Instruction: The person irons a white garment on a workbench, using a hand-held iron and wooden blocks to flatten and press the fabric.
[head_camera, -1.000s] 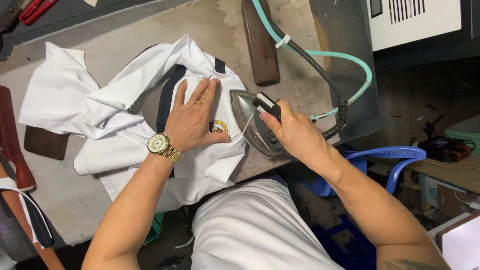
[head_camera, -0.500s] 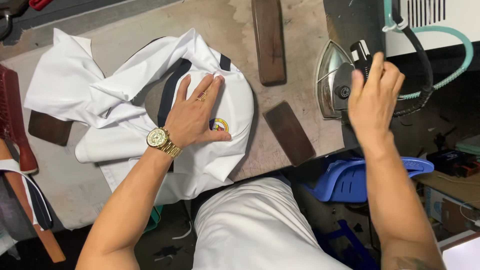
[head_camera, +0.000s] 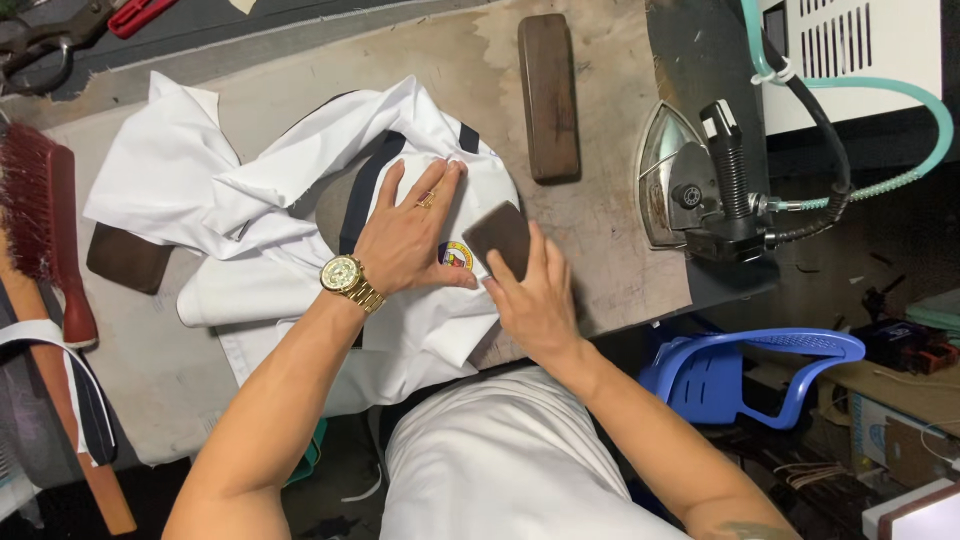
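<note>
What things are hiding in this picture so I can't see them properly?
From the head view:
- The badge on the white shirt: partly covered by the left hand and too small to make out.
- The dark block: its lower end is hidden under the right hand.
- The brush: cut off by the left edge.
- The iron's flat underside: faces away.

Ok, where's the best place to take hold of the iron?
By the ribbed black handle on top of the iron, coming from above on the near side. The hoses leave on its right, so that side is crowded.
</note>
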